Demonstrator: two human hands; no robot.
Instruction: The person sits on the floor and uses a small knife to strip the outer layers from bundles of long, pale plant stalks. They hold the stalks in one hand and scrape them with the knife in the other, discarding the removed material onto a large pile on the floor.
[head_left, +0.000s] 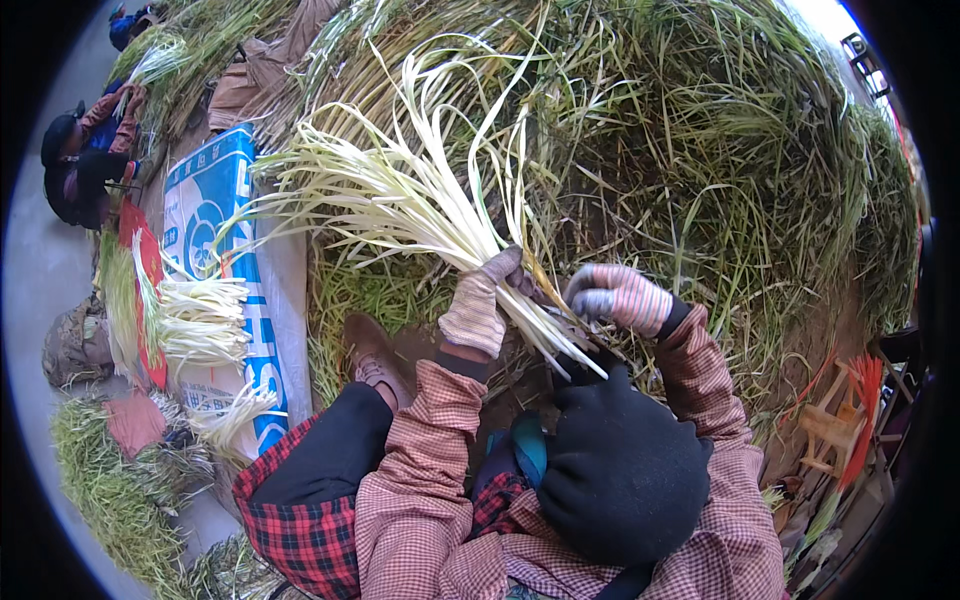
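My left hand (480, 304), in a striped knit glove, is closed round a bunch of pale garlic chives or similar leafy stalks (442, 217). The leaves fan out to the upper left, and the white stem ends point down to the right. My right hand (619, 298), also gloved, is beside the stems with its fingers curled at a yellowed stalk (546, 279); whether it grips that stalk I cannot tell. Several trimmed pale bundles (206, 319) lie to the left on a blue and white printed plastic sack (214, 195).
Heaped green leafy stalks (675, 150) fill the ground ahead and to the right. Two people (90, 161) are at the upper left, one holding stalks. A small wooden stool (832, 420) with red ties (862, 405) stands at the right. More greens (112, 472) lie lower left.
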